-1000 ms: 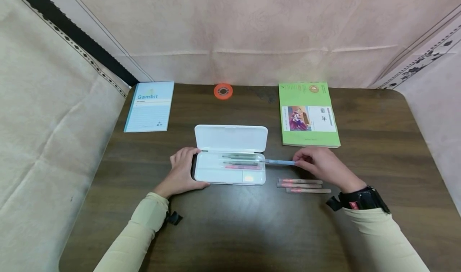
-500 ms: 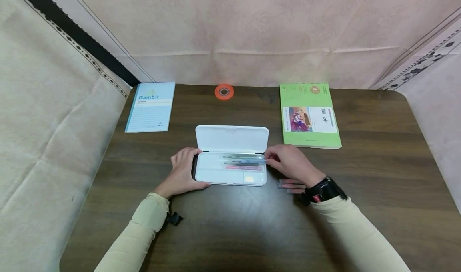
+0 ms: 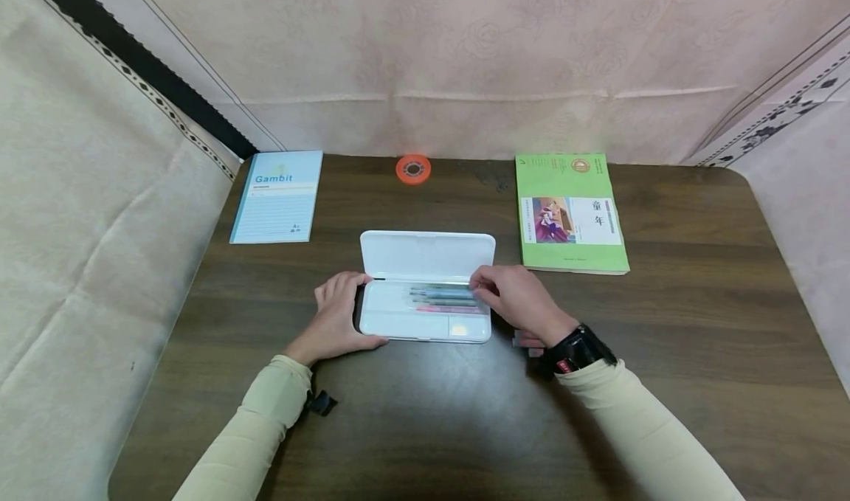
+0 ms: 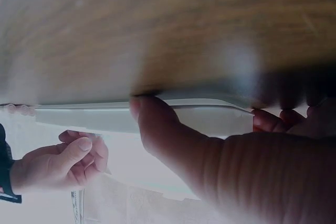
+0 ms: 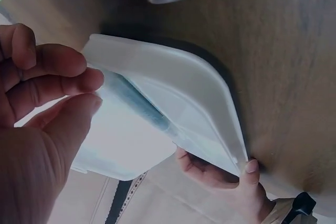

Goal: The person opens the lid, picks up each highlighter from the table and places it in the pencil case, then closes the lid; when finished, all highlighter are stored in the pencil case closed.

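Note:
My left hand [image 3: 341, 313] grips the left end of a white pencil case [image 3: 401, 316], thumb along the front wall and fingers at the back corner. The case lies open on the table, its lid [image 3: 428, 256] tipped back. My right hand [image 3: 514, 298] is over the case's right end, thumb and fingertip pinching the end of a light blue pen [image 5: 139, 100]. That pen lies along the inside, among several slim pens, one of them a pink pen [image 3: 445, 309]. Partly hidden under the right wrist are a few pinkish pens [image 3: 527, 342] on the table.
A light blue notebook [image 3: 277, 198] lies at the back left of the wooden table [image 3: 425, 427]. An orange-red ring-shaped roll [image 3: 413, 169] is at the back middle. A green book [image 3: 572, 254] lies at the back right, close beyond the right hand. Pale cloth hangs behind the table.
My right hand has moved left from beside the case to over its right end, bringing the light blue pen inside. My left hand has stayed on the case.

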Demonstrator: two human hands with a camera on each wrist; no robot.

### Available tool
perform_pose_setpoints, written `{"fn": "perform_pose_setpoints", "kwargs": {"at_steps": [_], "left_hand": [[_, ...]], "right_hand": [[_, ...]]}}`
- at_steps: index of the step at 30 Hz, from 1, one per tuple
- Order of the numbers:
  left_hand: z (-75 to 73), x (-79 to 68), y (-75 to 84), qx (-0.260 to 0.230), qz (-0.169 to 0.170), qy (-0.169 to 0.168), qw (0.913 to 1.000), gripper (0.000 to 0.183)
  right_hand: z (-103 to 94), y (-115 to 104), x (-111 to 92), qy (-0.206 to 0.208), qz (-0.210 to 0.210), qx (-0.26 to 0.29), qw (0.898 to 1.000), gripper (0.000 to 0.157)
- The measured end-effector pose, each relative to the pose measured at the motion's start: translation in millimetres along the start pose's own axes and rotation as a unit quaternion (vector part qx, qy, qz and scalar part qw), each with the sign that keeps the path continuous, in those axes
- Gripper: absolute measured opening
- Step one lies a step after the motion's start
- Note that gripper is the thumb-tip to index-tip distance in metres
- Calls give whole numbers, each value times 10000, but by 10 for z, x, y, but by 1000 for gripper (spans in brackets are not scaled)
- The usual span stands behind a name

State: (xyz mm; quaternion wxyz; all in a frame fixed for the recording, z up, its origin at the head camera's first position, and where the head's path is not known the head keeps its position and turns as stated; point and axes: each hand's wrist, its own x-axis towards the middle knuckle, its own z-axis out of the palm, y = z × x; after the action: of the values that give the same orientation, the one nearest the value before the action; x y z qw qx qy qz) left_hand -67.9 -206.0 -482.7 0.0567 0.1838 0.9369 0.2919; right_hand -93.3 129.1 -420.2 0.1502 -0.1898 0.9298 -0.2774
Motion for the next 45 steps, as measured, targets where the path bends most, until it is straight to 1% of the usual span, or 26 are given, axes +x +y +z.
{"fn": "perform_pose_setpoints", "kwargs": {"at_steps": [4,9,15,19,25,29,32,36,40,45], "left_hand": [[-6,-4,-1,0,-14,7,10000,100],[-11,-1,1,25,43,11,10000,99],[-4,1,-1,-34,56,12,10000,99],[0,-4,0,-63,32,15,10000,99],[-4,-10,0,-13,31,34,10000,100],[-4,-8,-6,13,32,22,10000,100],[-4,-4,-10,-23,26,15,10000,99],[-2,0,-16,-53,6,23,10000,99],[-1,2,-19,-72,-3,16,10000,99],[-8,7,-12,-89,7,-11,10000,99]], "right_hand": [[-1,11,-20,102,29,105,9999,22],[-21,20,-49,275,-73,111,9995,21],[-46,50,-81,291,-125,219,9993,20],[-108,103,-157,313,-160,311,9989,21],[-277,271,-345,396,-132,302,9987,21],[-389,449,-503,383,-82,247,9989,20],[-445,592,-648,461,-74,182,9987,17],[-474,757,-850,536,-22,73,9985,12],[-461,908,-1029,532,-40,-65,9986,7],[-438,1055,-1196,545,-106,-160,9983,5]]}}
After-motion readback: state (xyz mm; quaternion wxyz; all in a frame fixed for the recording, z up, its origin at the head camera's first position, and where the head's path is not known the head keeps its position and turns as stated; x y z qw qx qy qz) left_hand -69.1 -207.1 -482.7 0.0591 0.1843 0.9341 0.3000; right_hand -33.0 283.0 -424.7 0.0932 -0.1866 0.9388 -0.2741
